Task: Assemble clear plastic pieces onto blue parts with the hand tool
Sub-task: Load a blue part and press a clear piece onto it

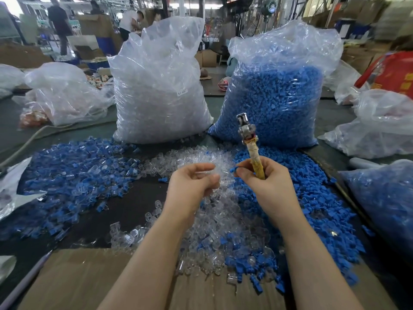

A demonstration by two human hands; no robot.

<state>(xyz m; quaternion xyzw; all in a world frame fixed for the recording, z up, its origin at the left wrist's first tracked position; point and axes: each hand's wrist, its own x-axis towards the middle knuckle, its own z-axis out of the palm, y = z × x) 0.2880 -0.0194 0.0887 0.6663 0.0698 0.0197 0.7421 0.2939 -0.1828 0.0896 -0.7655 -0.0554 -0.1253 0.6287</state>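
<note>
My right hand (pixel 266 182) grips the tape-wrapped handle of a hand tool (pixel 251 144), whose metal head points up and away. Its fingertips also pinch a small blue part (pixel 234 169). My left hand (pixel 192 186) is curled round clear plastic pieces (pixel 206 175) just left of the blue part. Both hands hover above a loose heap of clear pieces (pixel 219 211) in the middle of the table. A pile of blue parts (pixel 312 198) lies to the right. Assembled blue-and-clear pieces (pixel 73 175) spread over the left.
Two tall plastic bags stand behind the hands: one of clear pieces (pixel 156 92), one of blue parts (pixel 277 99). Another bag of blue parts (pixel 384 198) sits at the right edge. Flat cardboard (pixel 89 280) covers the near table edge. People stand far behind.
</note>
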